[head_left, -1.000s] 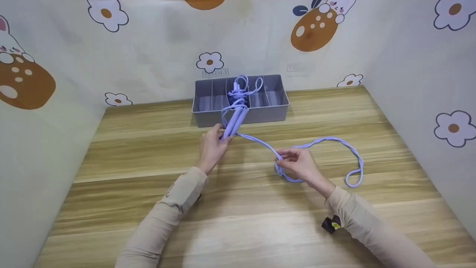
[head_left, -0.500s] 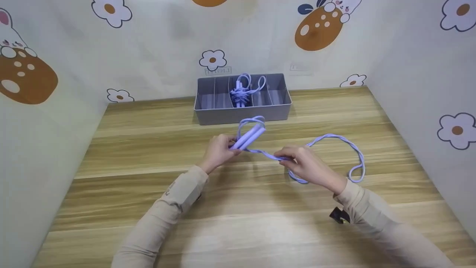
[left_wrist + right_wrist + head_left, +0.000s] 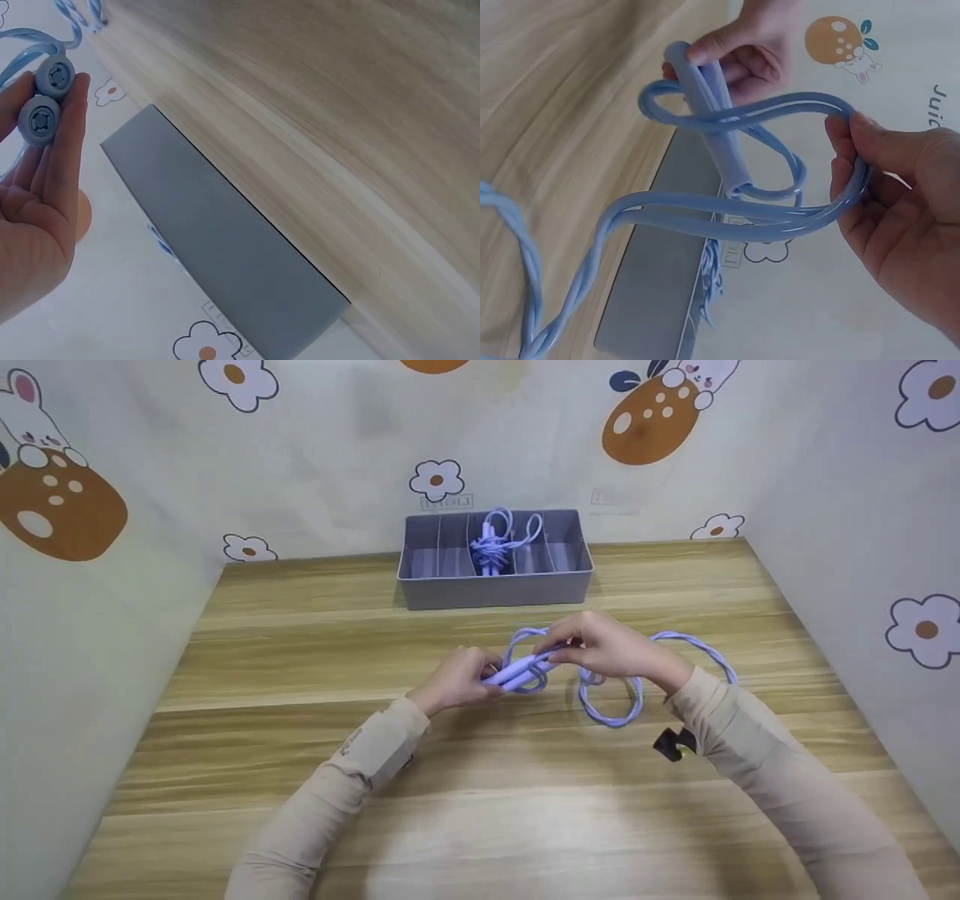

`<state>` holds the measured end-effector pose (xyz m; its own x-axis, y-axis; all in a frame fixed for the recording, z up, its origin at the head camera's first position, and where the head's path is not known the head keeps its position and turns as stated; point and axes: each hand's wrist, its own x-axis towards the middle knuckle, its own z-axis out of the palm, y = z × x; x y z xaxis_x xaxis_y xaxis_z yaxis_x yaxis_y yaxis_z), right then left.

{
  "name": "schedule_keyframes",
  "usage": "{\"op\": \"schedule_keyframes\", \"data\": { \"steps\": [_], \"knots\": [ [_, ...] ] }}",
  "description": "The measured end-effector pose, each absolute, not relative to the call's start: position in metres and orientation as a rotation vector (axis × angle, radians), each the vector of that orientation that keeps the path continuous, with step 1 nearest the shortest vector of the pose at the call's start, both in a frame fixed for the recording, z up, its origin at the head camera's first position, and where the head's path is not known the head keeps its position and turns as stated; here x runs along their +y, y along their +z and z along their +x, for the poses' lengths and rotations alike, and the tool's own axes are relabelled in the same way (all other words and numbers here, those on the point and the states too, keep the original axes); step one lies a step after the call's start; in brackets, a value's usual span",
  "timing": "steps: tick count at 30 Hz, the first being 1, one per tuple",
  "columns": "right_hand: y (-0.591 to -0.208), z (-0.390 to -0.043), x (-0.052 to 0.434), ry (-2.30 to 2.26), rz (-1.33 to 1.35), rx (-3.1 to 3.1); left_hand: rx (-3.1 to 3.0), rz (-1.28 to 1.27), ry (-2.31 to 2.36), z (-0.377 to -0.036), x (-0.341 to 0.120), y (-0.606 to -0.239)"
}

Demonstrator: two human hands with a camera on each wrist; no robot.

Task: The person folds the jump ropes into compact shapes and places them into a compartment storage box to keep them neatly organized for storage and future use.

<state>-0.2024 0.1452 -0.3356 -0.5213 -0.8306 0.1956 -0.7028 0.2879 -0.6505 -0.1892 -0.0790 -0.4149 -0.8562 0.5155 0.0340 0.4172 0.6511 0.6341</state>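
A lilac skipping rope lies partly on the wooden table [image 3: 480, 810]. My left hand [image 3: 459, 684] grips its two handles [image 3: 517, 671] side by side; their round end caps [image 3: 46, 97] show between my fingers [image 3: 56, 180]. My right hand [image 3: 604, 649] holds doubled strands of the rope [image 3: 742, 217] hooked in its curled fingers [image 3: 855, 172], looped around the handles [image 3: 716, 120]. The slack rope [image 3: 611, 712] trails in loops on the table under and to the right of my right hand.
A grey divided box [image 3: 495, 585] stands at the back against the wall, with a second bundled lilac rope [image 3: 491, 547] in a middle compartment. Patterned walls close in the table on three sides. A small black clip [image 3: 673, 744] hangs at my right sleeve.
My left hand drew the handles back from the box toward the table's middle. My right hand lifted the rope from the table and carried it left to the handles, forming loops.
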Motion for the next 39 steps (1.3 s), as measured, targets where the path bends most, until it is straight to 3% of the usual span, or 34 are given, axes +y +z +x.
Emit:
{"op": "schedule_keyframes", "data": {
  "steps": [8, 14, 28, 39],
  "knots": [
    [-0.331, -0.228, 0.130, -1.058, -1.311, 2.203, 2.777, 1.056, 0.807, -0.181, -0.080, -0.409],
    [-0.351, -0.247, 0.128, -1.298, -1.105, 2.080, 2.745, 1.140, 0.967, -0.178, -0.080, -0.412],
    [-0.415, -0.248, 0.115, -2.063, -0.265, 1.642, 2.382, 0.725, 1.668, -0.181, -0.080, -0.427],
    [-0.438, -0.229, 0.107, -2.142, -0.101, 1.366, 2.278, 0.520, 1.944, -0.191, -0.084, -0.432]
  ]
}}
